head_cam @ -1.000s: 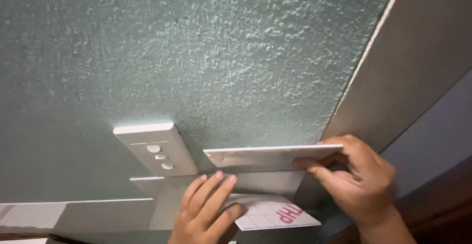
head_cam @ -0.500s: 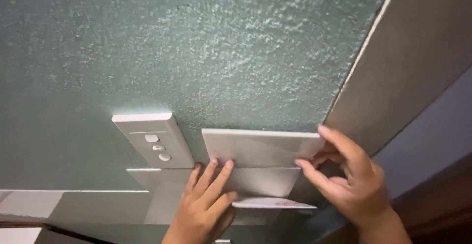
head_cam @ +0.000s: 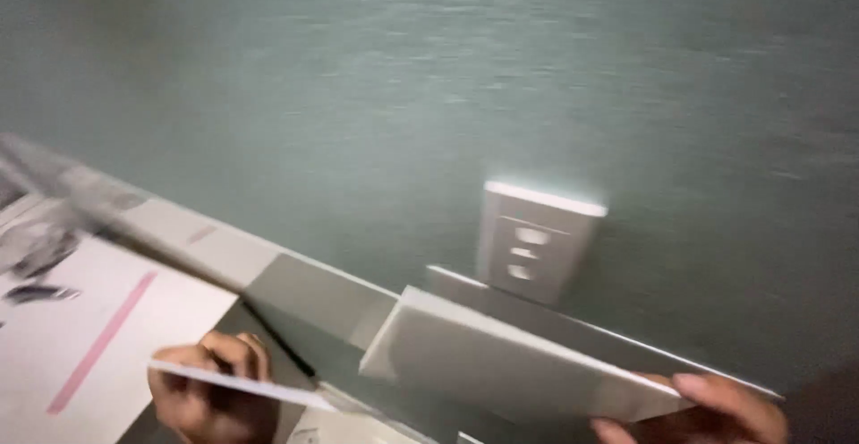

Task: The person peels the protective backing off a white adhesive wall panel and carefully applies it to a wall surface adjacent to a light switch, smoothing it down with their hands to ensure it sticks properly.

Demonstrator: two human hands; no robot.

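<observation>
The left hand [head_cam: 213, 388] pinches a thin white sheet [head_cam: 242, 383] low in view, while the right hand [head_cam: 707, 410] grips the end of a flat white panel [head_cam: 510, 365]. The panel tilts against the textured green wall [head_cam: 403, 95], just below a white switch plate [head_cam: 535, 240]

Grey-green wall [head_cam: 376, 86], white switch plate [head_cam: 533, 240], pale grey tile [head_cam: 501, 363], seemingly pink-striped white sheet [head_cam: 107, 337].

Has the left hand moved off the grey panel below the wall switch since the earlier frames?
Yes. The left hand now sits well left of the wall switch, off the grey panel, holding a thin white sheet.
</observation>
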